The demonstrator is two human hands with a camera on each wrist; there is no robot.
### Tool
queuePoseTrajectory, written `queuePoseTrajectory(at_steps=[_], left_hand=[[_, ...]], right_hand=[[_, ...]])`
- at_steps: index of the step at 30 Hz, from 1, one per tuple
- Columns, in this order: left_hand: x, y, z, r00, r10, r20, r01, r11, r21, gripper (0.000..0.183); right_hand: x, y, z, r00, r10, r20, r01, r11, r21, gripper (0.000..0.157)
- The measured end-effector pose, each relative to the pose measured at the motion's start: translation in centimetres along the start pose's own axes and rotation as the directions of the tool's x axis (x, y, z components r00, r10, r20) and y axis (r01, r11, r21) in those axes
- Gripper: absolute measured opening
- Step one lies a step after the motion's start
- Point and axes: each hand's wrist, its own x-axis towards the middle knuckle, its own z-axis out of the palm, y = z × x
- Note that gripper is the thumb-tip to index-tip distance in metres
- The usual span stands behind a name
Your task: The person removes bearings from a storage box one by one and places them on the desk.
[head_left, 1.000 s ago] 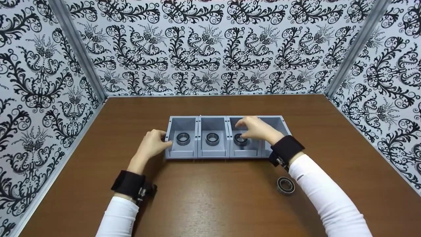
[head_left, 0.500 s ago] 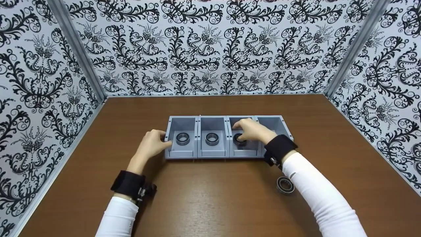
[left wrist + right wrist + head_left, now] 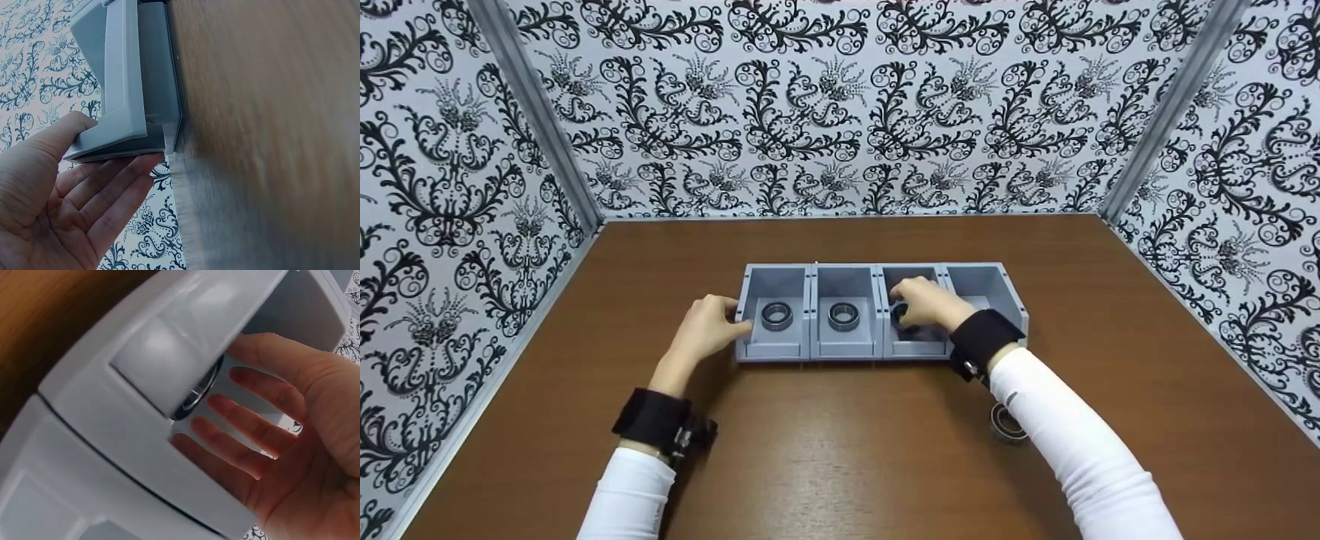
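Note:
Four joined grey storage bins (image 3: 844, 350) stand in a row on the table. My left hand (image 3: 705, 330) grips the outer wall of the leftmost bin, its thumb inside and its fingers along the outside. Ball bearings lie flat in the first bin (image 3: 777, 316) and the second bin, the latter being a dark ring bearing (image 3: 844, 316). My right hand (image 3: 934, 304) reaches down into the third bin, over another bearing (image 3: 199, 391) that it partly hides. In the right wrist view its fingers are loosely bent and spread, fingertips right beside that bearing.
The rightmost bin (image 3: 986, 285) stands beside the right hand. One more bearing (image 3: 1006, 424) lies on the brown table (image 3: 825, 450), partly covered by the right sleeve (image 3: 1072, 442). Patterned panels (image 3: 840, 112) close off the back and sides.
My right hand has moved slightly left and lower into the third bin, covering more of its bearing. The right forearm has shifted left over the loose bearing. The left hand stays still.

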Motion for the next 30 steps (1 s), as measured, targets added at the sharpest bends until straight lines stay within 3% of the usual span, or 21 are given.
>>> queuePoseTrajectory(at_steps=[7,18,30], left_hand=[[0.0,0.0,0.0,1.0,-0.006,-0.003,0.006,1.0,0.002,0.012],[0.0,0.0,-0.1,1.0,0.009,-0.017,-0.009,1.0,0.022,0.015],[0.0,0.2,-0.1,1.0,-0.001,-0.008,0.001,1.0,0.026,0.011]], right_hand=[[0.3,-0.5,0.5,0.998,0.055,-0.001,-0.055,0.998,-0.01,0.021],[0.9,0.1,1.2,0.998,0.062,-0.001,-0.062,0.997,-0.041,0.017],[0.9,-0.1,1.1,0.997,0.083,0.009,-0.082,0.997,-0.009,0.017]])
